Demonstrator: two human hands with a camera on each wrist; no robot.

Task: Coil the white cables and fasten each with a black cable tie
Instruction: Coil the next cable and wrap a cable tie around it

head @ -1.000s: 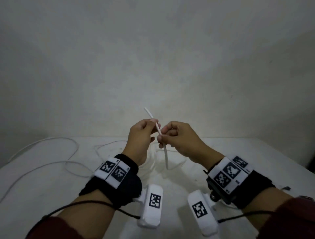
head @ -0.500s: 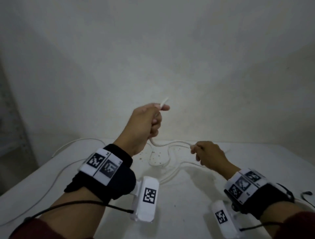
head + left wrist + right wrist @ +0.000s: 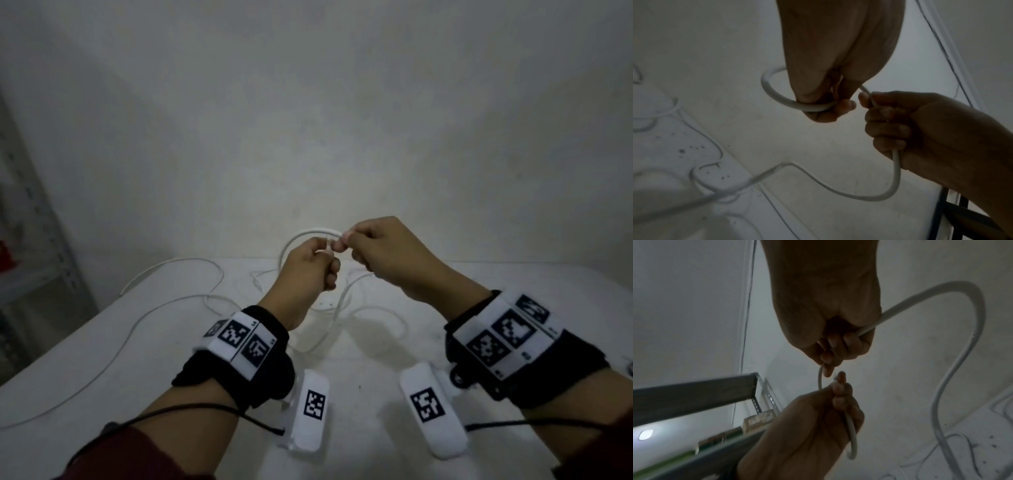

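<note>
A white cable (image 3: 310,234) arches in a small loop between my two hands, held above the white table (image 3: 376,346). My left hand (image 3: 320,263) grips the loop, and the cable curves round its fingers (image 3: 777,97). My right hand (image 3: 363,246) pinches the cable close by; in the left wrist view its fist (image 3: 920,129) is closed on the strand, which trails down (image 3: 896,170) to the table. In the right wrist view the cable (image 3: 953,353) swings wide from my right hand (image 3: 828,321) and my left hand (image 3: 813,426) holds a short bend. No black tie shows.
More thin white cable (image 3: 164,308) lies in loose curves over the left and middle of the table. A metal shelf (image 3: 34,260) stands at the left beyond the table's edge. A bare wall rises right behind the table.
Half a second ago the hands were apart, left raised and right low. They have come together, and the cable between them now forms a small loop.
</note>
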